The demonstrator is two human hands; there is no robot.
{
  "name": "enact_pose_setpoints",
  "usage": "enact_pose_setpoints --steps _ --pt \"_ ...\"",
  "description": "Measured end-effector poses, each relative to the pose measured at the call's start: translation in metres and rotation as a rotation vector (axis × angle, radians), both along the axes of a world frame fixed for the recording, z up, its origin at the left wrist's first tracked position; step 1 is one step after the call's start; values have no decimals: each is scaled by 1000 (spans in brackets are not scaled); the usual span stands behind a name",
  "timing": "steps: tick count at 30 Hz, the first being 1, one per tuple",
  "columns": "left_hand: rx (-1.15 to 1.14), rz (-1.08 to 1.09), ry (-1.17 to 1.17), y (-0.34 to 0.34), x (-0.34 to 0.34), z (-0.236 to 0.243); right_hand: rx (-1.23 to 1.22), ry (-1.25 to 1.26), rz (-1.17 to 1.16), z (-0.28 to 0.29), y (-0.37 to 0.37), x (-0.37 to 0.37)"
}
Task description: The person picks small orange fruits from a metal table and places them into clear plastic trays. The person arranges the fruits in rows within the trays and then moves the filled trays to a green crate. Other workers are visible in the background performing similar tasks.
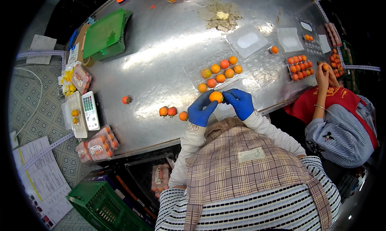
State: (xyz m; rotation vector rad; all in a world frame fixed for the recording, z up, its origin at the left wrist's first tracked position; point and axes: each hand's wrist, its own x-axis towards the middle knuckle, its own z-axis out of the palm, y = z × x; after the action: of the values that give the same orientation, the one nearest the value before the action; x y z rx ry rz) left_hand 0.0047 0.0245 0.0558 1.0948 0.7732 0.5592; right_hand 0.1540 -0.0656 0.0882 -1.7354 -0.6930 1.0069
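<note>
Over a steel table (161, 54) strewn with clear trays (219, 72), the left hand (201, 110) and right hand (240, 102), both gloved, pinch one orange fruit (216, 96).

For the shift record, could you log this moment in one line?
left hand: on orange fruit | right hand: same fruit | clear tray: part-filled

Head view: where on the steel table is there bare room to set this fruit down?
Bare steel table lies between the green scale and the clear tray of fruit, and left of the lone fruit. It is crowded right of that tray: empty clear trays, a filled tray, the co-worker's hands.
</note>
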Motion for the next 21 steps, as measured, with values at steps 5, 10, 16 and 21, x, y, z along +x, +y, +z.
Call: enact_pose_setpoints --steps 5,10,16,21 --pt "178 49 135 20 0 -13 57 -98 -33 -15 -2 1" --pt "587 111 438 59 9 -44 17 -75 -4 -20 -11 5" --pt "1106 -88 702 85 23 -71 1 -91 -31 -22 -22 14" --pt "1239 -187 843 87 21 -88 -49 -133 -102 -48 -40 26"
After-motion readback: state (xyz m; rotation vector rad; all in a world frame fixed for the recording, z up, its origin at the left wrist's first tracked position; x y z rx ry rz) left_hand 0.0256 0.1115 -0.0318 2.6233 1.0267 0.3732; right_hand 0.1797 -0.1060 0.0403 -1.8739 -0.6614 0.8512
